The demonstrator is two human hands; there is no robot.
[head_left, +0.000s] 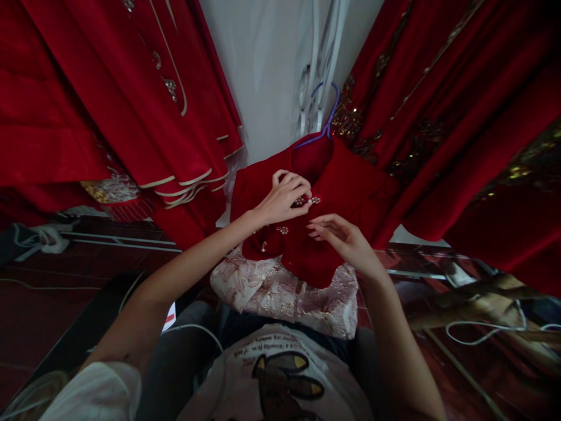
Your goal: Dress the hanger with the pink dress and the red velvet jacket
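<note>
Red top (pixel 298 234), centre of frame

We see it on a purple hanger (pixel 328 120). Our left hand (pixel 287 196) curls at a beaded ornament (pixel 315 200); our right hand (pixel 339 237) is near, fingers loosely bent (whether either grips anything, we cannot tell).

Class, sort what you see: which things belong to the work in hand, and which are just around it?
Seemingly in the work:
left hand, at the beads
right hand, beside it
red top
hanger, at its neck
patterned cloth, beneath

Seemingly just around:
pale-edged red cloth
gold-trimmed red cloth
white metalwork
</note>
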